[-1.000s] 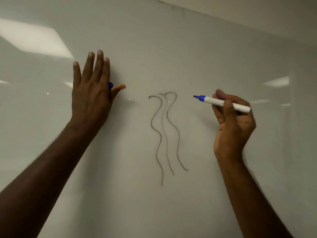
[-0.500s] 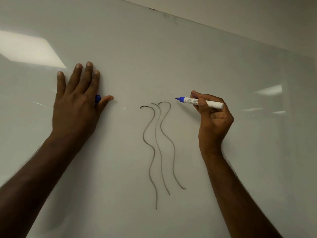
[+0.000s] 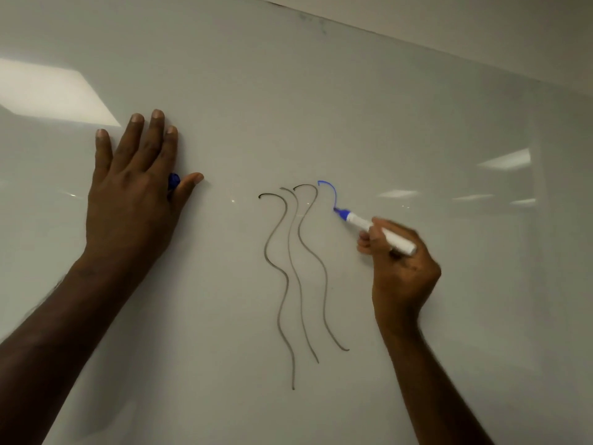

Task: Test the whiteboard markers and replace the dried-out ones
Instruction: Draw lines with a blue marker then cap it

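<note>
My right hand [image 3: 398, 261] grips a white marker with a blue tip [image 3: 369, 224], its tip touching the whiteboard [image 3: 321, 107]. A short curved blue line [image 3: 330, 191] runs from the tip upward. Left of it are three wavy grey-black lines [image 3: 298, 268]. My left hand [image 3: 134, 194] lies flat against the board with fingers straight; a blue cap [image 3: 174, 181] is tucked between its thumb and palm, mostly hidden.
The whiteboard's top edge [image 3: 417, 43] runs diagonally at the upper right, with a plain wall above it. Ceiling light reflections [image 3: 54, 91] show on the board's left and right sides.
My right hand brought the marker tip onto the board and drew a short blue curve downward, right of the grey lines. My left hand stays flat on the board.
</note>
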The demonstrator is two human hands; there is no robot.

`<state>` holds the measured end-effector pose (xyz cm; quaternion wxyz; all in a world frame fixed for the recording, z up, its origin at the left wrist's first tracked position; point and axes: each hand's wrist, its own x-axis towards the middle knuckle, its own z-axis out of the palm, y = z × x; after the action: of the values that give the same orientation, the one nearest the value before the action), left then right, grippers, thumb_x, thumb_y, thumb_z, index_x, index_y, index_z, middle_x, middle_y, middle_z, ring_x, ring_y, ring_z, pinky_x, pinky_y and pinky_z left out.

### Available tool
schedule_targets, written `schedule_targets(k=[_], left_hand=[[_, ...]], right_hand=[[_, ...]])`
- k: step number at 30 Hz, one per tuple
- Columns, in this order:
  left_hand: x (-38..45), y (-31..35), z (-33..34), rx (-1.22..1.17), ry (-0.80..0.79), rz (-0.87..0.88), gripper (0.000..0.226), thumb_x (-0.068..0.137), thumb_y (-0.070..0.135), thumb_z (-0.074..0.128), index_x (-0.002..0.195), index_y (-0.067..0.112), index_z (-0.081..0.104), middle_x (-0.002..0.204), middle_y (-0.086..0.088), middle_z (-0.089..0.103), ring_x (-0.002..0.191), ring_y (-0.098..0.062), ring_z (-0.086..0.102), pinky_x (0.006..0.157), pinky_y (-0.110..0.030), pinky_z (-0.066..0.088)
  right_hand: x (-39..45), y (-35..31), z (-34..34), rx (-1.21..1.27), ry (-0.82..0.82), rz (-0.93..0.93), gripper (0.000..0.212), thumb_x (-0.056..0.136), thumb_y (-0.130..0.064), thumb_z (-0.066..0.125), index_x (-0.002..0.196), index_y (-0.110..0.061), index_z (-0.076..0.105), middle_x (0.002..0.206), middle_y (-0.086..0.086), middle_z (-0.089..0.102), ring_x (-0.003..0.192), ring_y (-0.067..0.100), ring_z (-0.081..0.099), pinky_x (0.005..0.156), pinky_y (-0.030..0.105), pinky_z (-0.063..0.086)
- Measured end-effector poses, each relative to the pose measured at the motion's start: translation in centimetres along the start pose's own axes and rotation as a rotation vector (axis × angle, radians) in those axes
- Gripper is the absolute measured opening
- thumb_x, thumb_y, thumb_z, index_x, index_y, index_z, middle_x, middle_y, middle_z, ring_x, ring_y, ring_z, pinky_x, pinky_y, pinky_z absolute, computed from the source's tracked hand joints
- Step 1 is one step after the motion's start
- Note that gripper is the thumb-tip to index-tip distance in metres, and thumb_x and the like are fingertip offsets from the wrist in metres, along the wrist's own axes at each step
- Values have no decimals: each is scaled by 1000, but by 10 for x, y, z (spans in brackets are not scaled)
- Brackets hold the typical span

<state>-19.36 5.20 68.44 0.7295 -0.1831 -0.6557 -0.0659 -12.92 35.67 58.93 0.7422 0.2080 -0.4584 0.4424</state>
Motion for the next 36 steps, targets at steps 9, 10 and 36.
schedule_targets(k=[9, 10, 36], left_hand=[[0, 1, 0, -12, 0, 0, 63, 105, 43, 39, 155, 6, 28, 165, -13, 21, 153, -31, 15, 125, -52, 5], [0, 0, 0, -11, -1, 0, 63, 105, 43, 39, 155, 6, 28, 165, -13, 21, 153, -31, 15, 125, -52, 5], [-1, 0, -2, -27, -15, -7, 63, 106, 44, 33, 156, 6, 25, 166, -12, 18, 154, -29, 12, 125, -53, 5]], right_hand=[[-123, -4, -101, -193, -70, 71, 9, 84, -25, 65, 85, -21, 74, 71, -2, 74, 65, 15, 72, 67, 18, 54], [-132, -5, -109, -201, -55, 115, 10, 83, -28, 65, 83, -25, 74, 69, -3, 74, 63, 16, 72, 65, 18, 53], [-51, -14, -13, 39, -55, 89, 15, 88, -21, 68, 100, -13, 73, 88, 14, 74, 74, 29, 73, 62, 42, 60]])
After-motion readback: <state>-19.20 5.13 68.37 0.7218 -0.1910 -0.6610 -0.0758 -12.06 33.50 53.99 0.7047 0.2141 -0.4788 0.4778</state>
